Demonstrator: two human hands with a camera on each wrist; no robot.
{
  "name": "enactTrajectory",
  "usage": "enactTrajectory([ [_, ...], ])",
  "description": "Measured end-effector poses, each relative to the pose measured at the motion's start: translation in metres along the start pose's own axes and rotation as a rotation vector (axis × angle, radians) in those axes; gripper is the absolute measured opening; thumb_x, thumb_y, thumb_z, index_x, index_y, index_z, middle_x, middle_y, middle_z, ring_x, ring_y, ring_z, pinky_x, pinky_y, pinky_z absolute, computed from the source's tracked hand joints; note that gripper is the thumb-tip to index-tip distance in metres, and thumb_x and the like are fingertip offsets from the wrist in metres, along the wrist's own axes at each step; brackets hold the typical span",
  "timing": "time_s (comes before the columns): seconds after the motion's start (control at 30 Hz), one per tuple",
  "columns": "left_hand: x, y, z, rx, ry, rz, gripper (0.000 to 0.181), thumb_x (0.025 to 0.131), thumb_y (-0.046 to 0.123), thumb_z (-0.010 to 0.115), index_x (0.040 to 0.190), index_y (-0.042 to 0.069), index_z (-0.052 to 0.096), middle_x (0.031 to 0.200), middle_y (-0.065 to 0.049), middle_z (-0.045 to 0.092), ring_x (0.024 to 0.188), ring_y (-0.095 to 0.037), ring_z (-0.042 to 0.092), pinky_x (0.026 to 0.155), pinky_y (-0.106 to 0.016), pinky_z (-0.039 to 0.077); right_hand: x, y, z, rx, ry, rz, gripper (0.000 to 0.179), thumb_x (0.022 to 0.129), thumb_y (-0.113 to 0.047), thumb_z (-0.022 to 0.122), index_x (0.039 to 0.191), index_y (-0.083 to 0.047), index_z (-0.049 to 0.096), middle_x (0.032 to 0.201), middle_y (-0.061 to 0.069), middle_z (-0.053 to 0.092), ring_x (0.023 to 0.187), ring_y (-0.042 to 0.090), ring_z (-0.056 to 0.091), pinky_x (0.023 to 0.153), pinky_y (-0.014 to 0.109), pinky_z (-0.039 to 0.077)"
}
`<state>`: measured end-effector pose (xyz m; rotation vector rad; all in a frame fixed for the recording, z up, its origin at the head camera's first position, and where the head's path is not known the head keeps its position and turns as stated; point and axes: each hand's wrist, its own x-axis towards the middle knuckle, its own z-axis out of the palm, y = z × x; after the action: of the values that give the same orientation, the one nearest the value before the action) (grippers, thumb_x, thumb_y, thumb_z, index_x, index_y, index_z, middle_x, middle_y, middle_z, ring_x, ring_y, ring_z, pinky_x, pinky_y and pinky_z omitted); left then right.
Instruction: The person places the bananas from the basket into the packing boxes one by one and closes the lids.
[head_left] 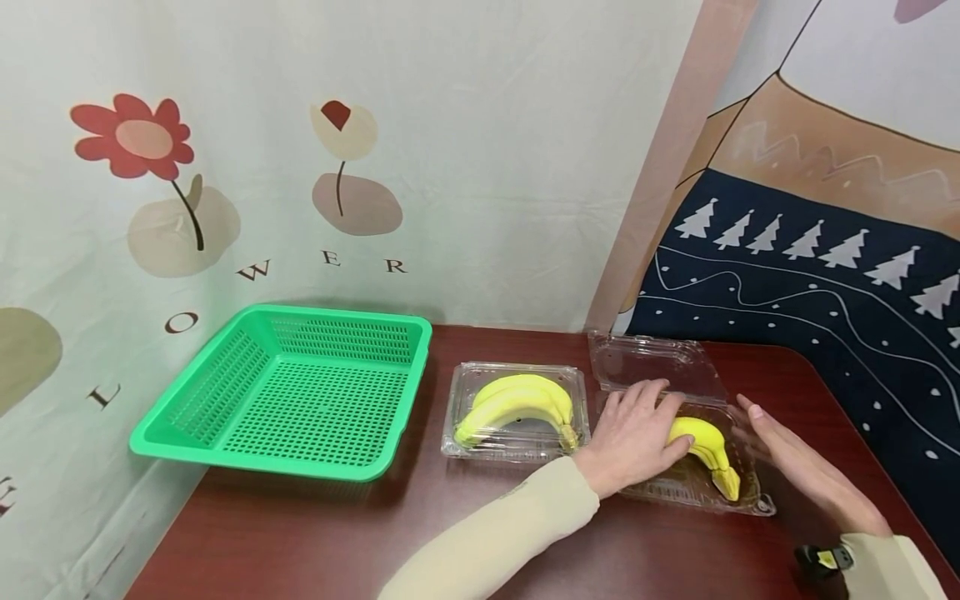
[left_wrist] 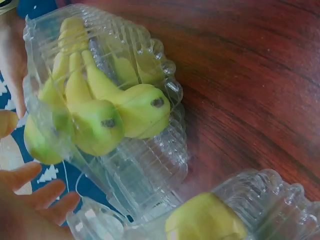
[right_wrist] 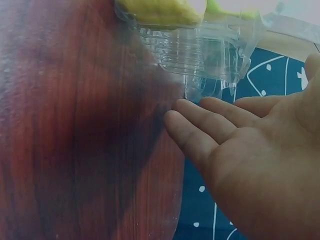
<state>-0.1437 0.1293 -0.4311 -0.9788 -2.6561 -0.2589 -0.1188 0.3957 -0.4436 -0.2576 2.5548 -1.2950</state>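
While the left hand (head_left: 633, 429), fingers loosely extended, lies over the bananas (head_left: 705, 440) and grips nothing, the straight-fingered, empty right hand (head_left: 813, 471) flanks their clear box (head_left: 686, 493). Its lid (head_left: 652, 367) lies folded back, presumably for access; leftward on the surface (head_left: 337, 533) sit a closed box (head_left: 510, 455) and green basket (head_left: 266, 465).

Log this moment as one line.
left hand: at open container with bananas | right hand: beside that container, fingers straight | second container: closed over other bananas | green basket: at left
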Motion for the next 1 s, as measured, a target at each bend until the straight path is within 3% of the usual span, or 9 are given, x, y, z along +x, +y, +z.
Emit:
enactTrajectory([
  [0.2, 0.004, -0.005, 0.000, -0.094, 0.013, -0.099, 0.061, 0.098, 0.057, 0.060, 0.146, 0.020, 0.055, 0.152, -0.004, 0.049, 0.143, -0.023, 0.045, 0.109, -0.042, 0.045, 0.006, -0.003, -0.003, -0.014, 0.027, 0.032, 0.070, 0.114, -0.042, 0.012, 0.162, 0.007, -0.001, 0.161, 0.041, 0.018, 0.140, 0.061, 0.030, 0.086, 0.011, 0.045],
  [0.43, 0.010, -0.007, 0.002, -0.240, -0.050, -0.262, 0.064, 0.099, 0.056, 0.058, 0.149, 0.017, 0.051, 0.159, -0.009, 0.039, 0.151, -0.030, 0.035, 0.115, -0.055, 0.038, 0.012, -0.004, -0.006, 0.019, 0.026, 0.076, 0.074, 0.113, -0.050, 0.016, 0.164, 0.001, -0.003, 0.164, 0.036, 0.016, 0.143, 0.060, 0.029, 0.085, 0.012, 0.047],
  [0.53, 0.012, -0.010, 0.003, -0.289, -0.077, -0.322, 0.064, 0.099, 0.055, 0.058, 0.149, 0.016, 0.050, 0.161, -0.009, 0.037, 0.152, -0.031, 0.032, 0.115, -0.057, 0.036, 0.015, -0.004, -0.006, 0.017, 0.029, 0.079, 0.075, 0.113, -0.050, 0.016, 0.164, 0.000, -0.003, 0.165, 0.035, 0.015, 0.144, 0.059, 0.028, 0.097, 0.030, 0.054],
  [0.63, 0.013, -0.011, 0.005, -0.339, -0.107, -0.370, 0.065, 0.099, 0.054, 0.058, 0.150, 0.015, 0.049, 0.163, -0.010, 0.034, 0.153, -0.032, 0.029, 0.116, -0.058, 0.036, 0.019, -0.003, -0.004, 0.010, 0.036, 0.078, 0.075, 0.113, -0.049, 0.017, 0.164, 0.002, -0.003, 0.164, 0.037, 0.015, 0.143, 0.060, 0.029, 0.105, 0.055, 0.047],
  [0.73, 0.013, -0.012, 0.006, -0.379, -0.128, -0.396, 0.065, 0.099, 0.053, 0.058, 0.151, 0.014, 0.049, 0.164, -0.009, 0.032, 0.154, -0.032, 0.027, 0.115, -0.057, 0.037, 0.021, -0.003, -0.002, 0.011, 0.044, 0.087, 0.075, 0.113, -0.049, 0.018, 0.164, 0.003, -0.002, 0.164, 0.037, 0.016, 0.143, 0.060, 0.030, 0.106, 0.061, 0.042],
  [0.83, 0.012, -0.011, 0.007, -0.404, -0.125, -0.403, 0.066, 0.099, 0.053, 0.058, 0.151, 0.014, 0.049, 0.165, -0.009, 0.030, 0.155, -0.032, 0.026, 0.115, -0.057, 0.038, 0.023, -0.003, -0.001, 0.009, 0.045, 0.078, 0.075, 0.113, -0.048, 0.018, 0.163, 0.004, -0.003, 0.163, 0.038, 0.016, 0.143, 0.059, 0.031, 0.105, 0.057, 0.045],
  [0.93, 0.010, -0.009, 0.008, -0.427, -0.121, -0.395, 0.065, 0.099, 0.053, 0.058, 0.151, 0.014, 0.049, 0.166, -0.009, 0.029, 0.155, -0.033, 0.024, 0.115, -0.057, 0.038, 0.021, -0.002, -0.002, 0.020, 0.047, 0.080, 0.075, 0.113, -0.049, 0.019, 0.163, 0.003, -0.001, 0.163, 0.037, 0.018, 0.143, 0.058, 0.031, 0.100, 0.038, 0.054],
  [1.0, 0.008, -0.006, 0.008, -0.453, -0.118, -0.389, 0.065, 0.099, 0.052, 0.058, 0.151, 0.013, 0.049, 0.166, -0.009, 0.029, 0.155, -0.034, 0.024, 0.114, -0.058, 0.038, 0.020, -0.002, -0.003, 0.028, 0.049, 0.083, 0.076, 0.113, -0.050, 0.019, 0.164, 0.003, -0.001, 0.163, 0.037, 0.019, 0.143, 0.058, 0.032, 0.093, 0.023, 0.054],
])
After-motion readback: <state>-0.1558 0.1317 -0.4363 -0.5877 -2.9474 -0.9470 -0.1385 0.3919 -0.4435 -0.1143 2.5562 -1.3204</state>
